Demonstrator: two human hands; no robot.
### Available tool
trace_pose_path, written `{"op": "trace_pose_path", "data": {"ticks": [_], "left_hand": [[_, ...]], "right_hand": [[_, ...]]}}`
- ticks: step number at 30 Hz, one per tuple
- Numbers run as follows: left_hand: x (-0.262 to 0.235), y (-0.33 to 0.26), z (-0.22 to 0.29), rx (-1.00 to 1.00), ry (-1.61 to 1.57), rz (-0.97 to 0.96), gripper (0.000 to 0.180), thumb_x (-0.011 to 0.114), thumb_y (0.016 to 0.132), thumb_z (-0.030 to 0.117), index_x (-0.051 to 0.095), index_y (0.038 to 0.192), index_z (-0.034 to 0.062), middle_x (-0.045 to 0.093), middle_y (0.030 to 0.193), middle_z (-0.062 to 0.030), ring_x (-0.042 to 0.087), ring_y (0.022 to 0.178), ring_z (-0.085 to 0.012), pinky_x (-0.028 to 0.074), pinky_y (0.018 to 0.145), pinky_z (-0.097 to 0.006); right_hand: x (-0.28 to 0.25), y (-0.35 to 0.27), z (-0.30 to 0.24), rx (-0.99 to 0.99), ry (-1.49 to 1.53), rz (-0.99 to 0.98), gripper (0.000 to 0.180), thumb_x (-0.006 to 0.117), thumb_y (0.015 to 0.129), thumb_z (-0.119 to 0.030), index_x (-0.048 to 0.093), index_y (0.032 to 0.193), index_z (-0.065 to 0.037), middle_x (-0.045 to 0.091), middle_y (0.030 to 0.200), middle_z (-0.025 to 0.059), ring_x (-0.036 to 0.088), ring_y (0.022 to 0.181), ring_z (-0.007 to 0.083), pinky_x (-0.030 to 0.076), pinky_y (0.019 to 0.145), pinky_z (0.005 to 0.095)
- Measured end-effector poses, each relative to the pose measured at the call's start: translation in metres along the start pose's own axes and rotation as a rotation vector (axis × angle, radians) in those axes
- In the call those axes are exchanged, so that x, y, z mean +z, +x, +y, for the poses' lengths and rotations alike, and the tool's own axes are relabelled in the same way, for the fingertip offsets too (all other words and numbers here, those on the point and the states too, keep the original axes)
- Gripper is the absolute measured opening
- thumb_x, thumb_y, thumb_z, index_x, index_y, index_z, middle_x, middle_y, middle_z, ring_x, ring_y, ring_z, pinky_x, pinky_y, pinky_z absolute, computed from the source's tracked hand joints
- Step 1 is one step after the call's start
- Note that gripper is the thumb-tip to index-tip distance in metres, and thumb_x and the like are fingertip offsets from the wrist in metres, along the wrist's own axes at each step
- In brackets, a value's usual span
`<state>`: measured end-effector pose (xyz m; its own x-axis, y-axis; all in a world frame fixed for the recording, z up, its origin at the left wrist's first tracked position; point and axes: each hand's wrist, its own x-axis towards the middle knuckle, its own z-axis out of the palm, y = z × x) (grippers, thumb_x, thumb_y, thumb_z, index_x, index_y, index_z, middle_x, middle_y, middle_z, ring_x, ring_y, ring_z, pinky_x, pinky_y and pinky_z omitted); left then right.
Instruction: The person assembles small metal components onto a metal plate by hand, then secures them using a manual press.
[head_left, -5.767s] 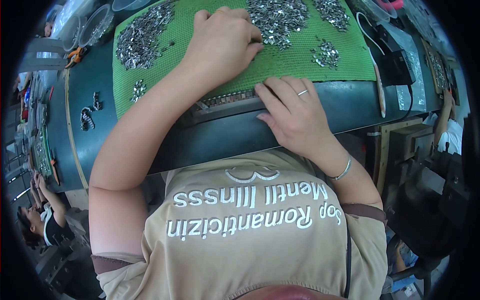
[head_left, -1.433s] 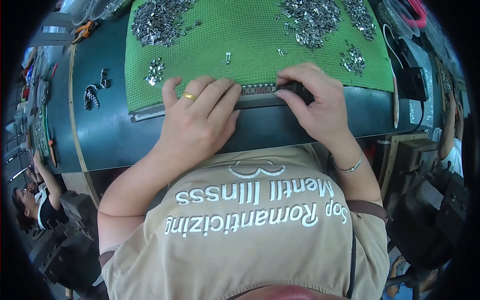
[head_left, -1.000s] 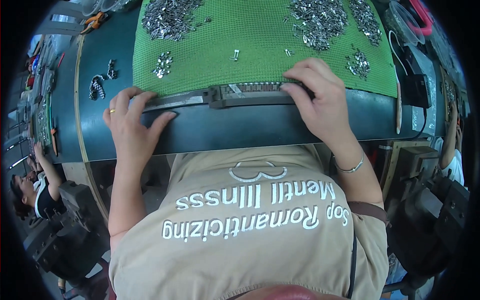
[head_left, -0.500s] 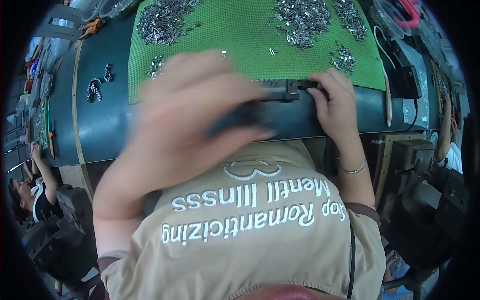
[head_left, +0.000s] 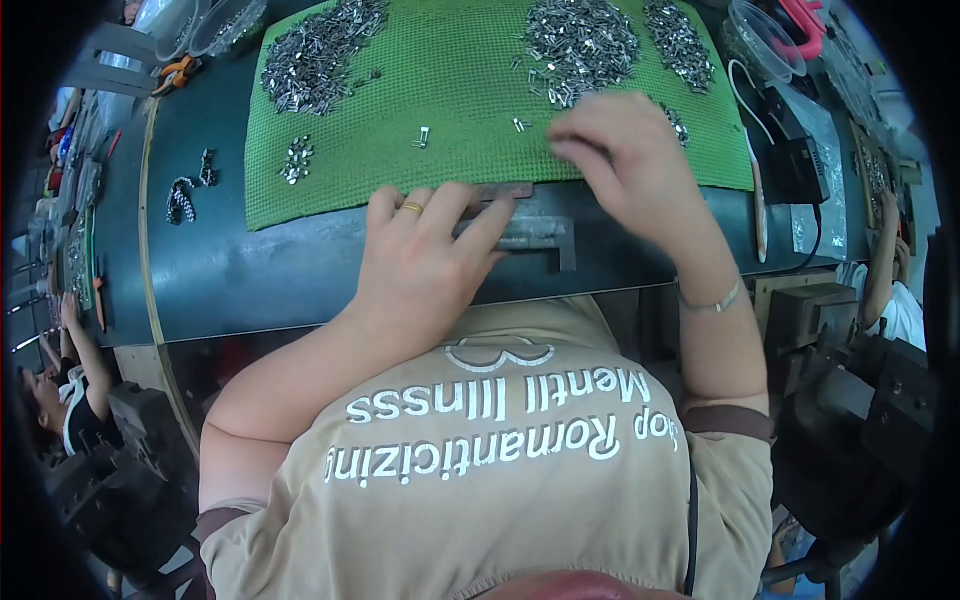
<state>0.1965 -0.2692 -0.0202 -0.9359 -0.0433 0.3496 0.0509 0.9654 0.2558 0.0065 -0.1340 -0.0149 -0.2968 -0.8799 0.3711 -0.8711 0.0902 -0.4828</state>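
**Head view: one hand steadies the metal bar while the other picks at small parts**

Head view looks straight down on a dark worktop (head_left: 250,280) with a green textured mat (head_left: 460,100) spread across its far half. The mat seems there to stop the tiny pieces rolling or sliding: heaps of small silvery metal parts (head_left: 580,45) lie at its far edge, another heap (head_left: 315,55) on the left, and a few loose ones (head_left: 296,160) are scattered nearer.

The left hand (head_left: 425,265) lies flat, fingers spread, pressing on a long dark metal bar (head_left: 535,232) that rests along the near edge of the mat, half on the worktop. It is not clenched around the bar; the palm and fingers hold it down, so that it stays put and lined up with the mat's edge, close to the body where both hands reach easily.

The right hand (head_left: 625,165) hovers over the mat just beyond the bar, fingers curled and pinched together. It is blurred, so whether it grips a part between the fingertips cannot be told.

A dark chain (head_left: 185,190) lies on the bare worktop to the left, apart from the mat. Clear plastic tubs (head_left: 205,20) stand at the far left corner, out of the working area.
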Motion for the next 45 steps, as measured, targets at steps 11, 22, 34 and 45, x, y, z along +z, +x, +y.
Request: {"op": "trace_pose_path", "data": {"ticks": [11,22,34,45], "left_hand": [[-0.006,0.051,-0.032,0.044,0.011,0.031,0.030,0.075,0.077,0.024,0.074,0.105,0.0156,0.060,0.097,-0.0017,0.056,0.093,-0.0217,0.035,0.083,-0.042],[0.024,0.105,-0.063,0.252,0.137,-0.078,0.012,0.070,0.082,0.016,0.072,0.091,0.0078,0.067,0.090,-0.0039,0.064,0.090,-0.0250,0.044,0.082,-0.042],[-0.022,0.026,-0.034,-0.215,-0.628,-0.020,0.009,0.061,0.093,0.002,0.066,0.099,-0.0033,0.072,0.081,-0.0076,0.070,0.078,-0.0138,0.053,0.070,-0.025],[-0.001,0.018,-0.020,-0.285,-0.762,0.100,0.003,0.066,0.088,0.004,0.068,0.090,0.0017,0.069,0.075,-0.0119,0.069,0.068,-0.0251,0.052,0.061,-0.031]], "right_hand": [[0.021,0.013,0.014,-0.014,-0.315,0.004,0.004,0.069,0.078,-0.011,0.068,0.078,-0.008,0.062,0.081,0.0056,0.061,0.087,0.0263,0.037,0.077,0.0429],[0.011,-0.011,0.008,0.034,-0.264,-0.044,0.003,0.068,0.079,-0.010,0.070,0.079,-0.008,0.061,0.079,0.0055,0.060,0.084,0.0263,0.037,0.078,0.0410],[0.011,-0.012,-0.019,-0.003,0.084,-0.001,0.003,0.064,0.080,-0.004,0.064,0.080,-0.001,0.062,0.082,0.0116,0.059,0.079,0.0331,0.042,0.073,0.0409],[0.025,-0.023,-0.033,-0.060,0.166,0.071,0.011,0.063,0.073,0.005,0.056,0.078,0.000,0.057,0.084,0.0140,0.057,0.079,0.0345,0.046,0.071,0.0415]]}}
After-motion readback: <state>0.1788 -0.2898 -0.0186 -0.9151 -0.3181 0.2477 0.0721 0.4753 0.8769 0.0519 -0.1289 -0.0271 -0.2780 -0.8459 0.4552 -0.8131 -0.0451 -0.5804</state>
